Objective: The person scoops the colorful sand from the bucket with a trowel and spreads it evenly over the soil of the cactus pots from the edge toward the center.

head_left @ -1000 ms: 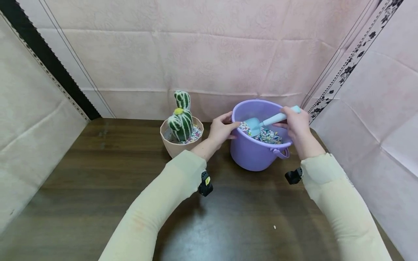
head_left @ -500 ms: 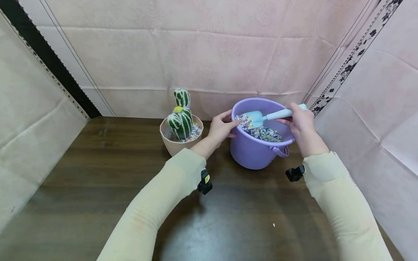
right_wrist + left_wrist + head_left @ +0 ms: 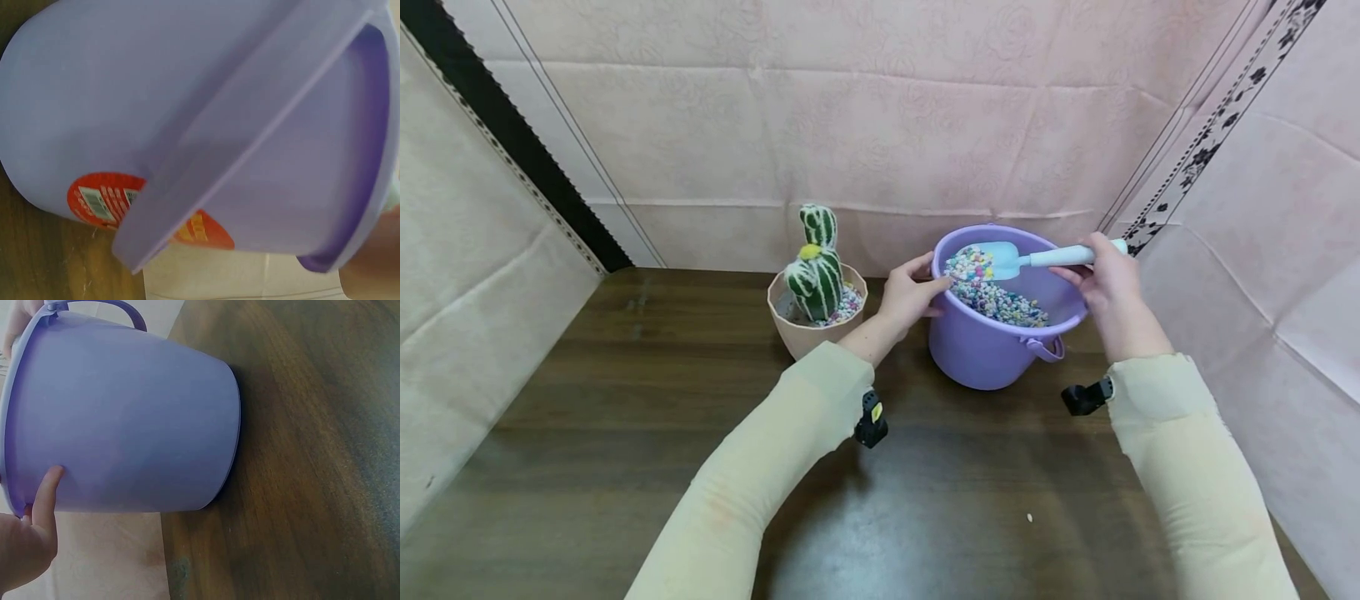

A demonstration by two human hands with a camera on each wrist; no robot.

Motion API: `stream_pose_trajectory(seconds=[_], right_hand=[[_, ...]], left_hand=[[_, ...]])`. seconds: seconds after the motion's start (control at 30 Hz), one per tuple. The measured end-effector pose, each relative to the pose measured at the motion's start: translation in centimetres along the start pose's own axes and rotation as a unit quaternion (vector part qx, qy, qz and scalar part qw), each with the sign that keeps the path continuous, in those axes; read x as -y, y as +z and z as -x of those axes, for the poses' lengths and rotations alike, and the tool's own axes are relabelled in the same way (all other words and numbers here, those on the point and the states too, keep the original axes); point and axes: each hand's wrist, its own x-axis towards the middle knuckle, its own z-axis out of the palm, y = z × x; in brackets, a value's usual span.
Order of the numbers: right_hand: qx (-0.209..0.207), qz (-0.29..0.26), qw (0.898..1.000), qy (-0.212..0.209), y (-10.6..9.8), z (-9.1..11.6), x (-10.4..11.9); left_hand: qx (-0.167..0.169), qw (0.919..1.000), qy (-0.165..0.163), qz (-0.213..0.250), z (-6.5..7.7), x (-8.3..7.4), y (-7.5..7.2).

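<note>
A purple bucket (image 3: 973,354) stands upright on the table with multicoloured pebbles (image 3: 1011,308) inside. My left hand (image 3: 904,298) grips its left rim; in the left wrist view one finger (image 3: 47,497) lies against the outer wall. With my right hand (image 3: 1112,279) I hold a light blue scoop (image 3: 1003,260) by its handle over the bucket's mouth. Its blade, pointing left, carries a heap of pebbles (image 3: 972,263). The right wrist view shows the bucket's side with the hanging handle (image 3: 250,125); only a part of the right hand (image 3: 375,256) shows at that view's edge.
Left of the bucket stands a beige pot (image 3: 805,340) with a toy cactus (image 3: 816,279) and pebbles in it. One small pale pebble (image 3: 1029,517) lies on the brown table (image 3: 925,500). Pale cloth (image 3: 880,133) hangs behind and on both sides.
The scoop has risen out of the pebbles in the bucket, loaded, and my right hand has drawn back up and to the right with it. The left hand stays at the rim.
</note>
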Motion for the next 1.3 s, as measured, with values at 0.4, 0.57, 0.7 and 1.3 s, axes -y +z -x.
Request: stream_pose_trajectory(seconds=[0.4,0.57,0.7,1.3], right_hand=[[-0.005,-0.050,0.998,0.043,-1.4,-0.5,1.3],[-0.004,-0.056,0.997,0.046,-1.5,-0.5,1.2],[0.000,-0.057,0.997,0.046,-1.7,-0.4,1.2],[-0.005,-0.085,0.993,0.077,-1.3,-0.3,1.7]], left_hand=[[-0.007,0.9999,0.005,0.008,0.0,0.2,-0.3],[-0.005,0.9999,0.011,0.002,0.3,0.1,-0.5],[0.001,0.9995,0.017,-0.025,0.9,0.1,-1.1],[0.067,0.9931,0.041,-0.087,5.3,-0.8,-9.6]])
